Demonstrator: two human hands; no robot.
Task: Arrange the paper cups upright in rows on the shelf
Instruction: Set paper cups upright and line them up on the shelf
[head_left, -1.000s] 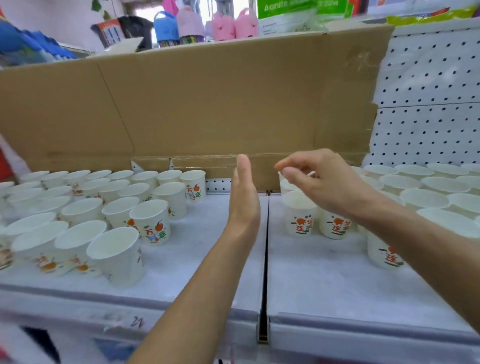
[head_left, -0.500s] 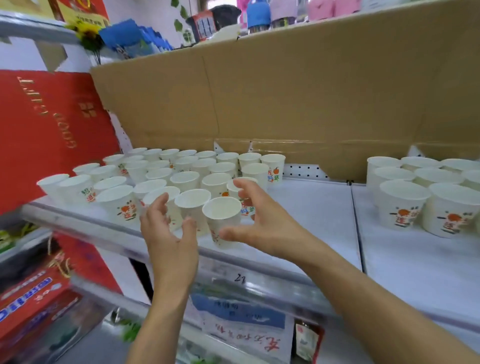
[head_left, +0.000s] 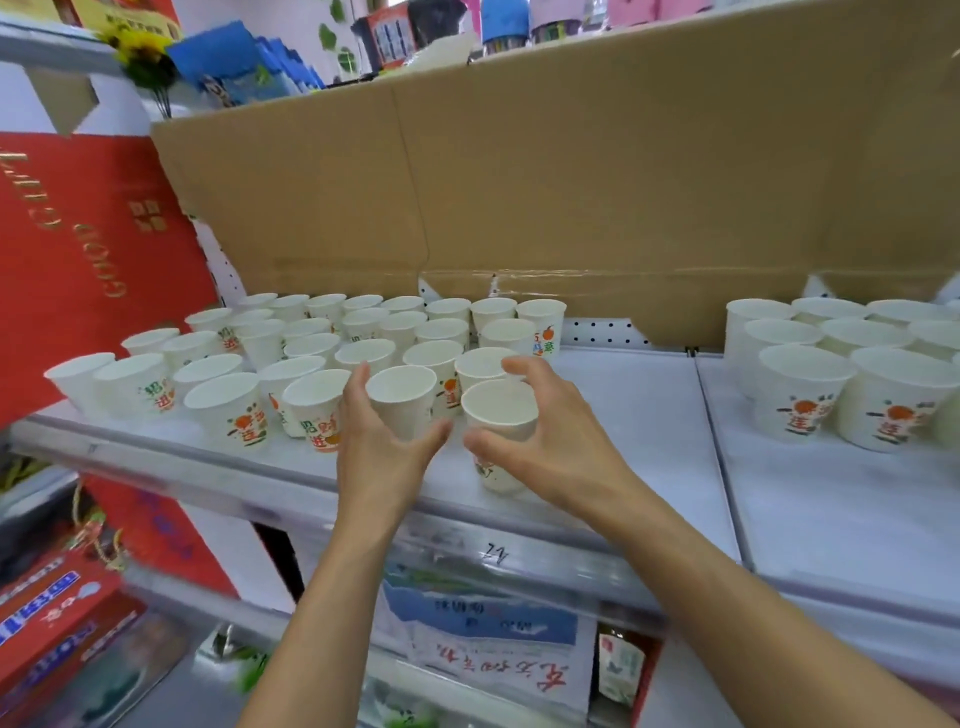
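Note:
Several white paper cups (head_left: 363, 353) with orange prints stand upright in rows on the left part of the white shelf (head_left: 613, 415). At the front right of this group, my left hand (head_left: 376, 447) wraps one cup (head_left: 402, 395), fingers on its left side and thumb across its lower front. Beside it, my right hand (head_left: 550, 441) grips another upright cup (head_left: 498, 415): the thumb presses its front and the fingers curl over its far rim. A second group of upright cups (head_left: 802, 387) stands at the right.
A tall cardboard sheet (head_left: 571, 182) lines the back of the shelf. A red box (head_left: 78, 260) borders the cups on the left. Bare shelf surface lies between the two cup groups. Packaged goods (head_left: 493, 639) fill the shelf below.
My view swung from the right cup group to the left one. Both hands moved in from open poses and closed around two front cups; the right hand's cup now stands further right.

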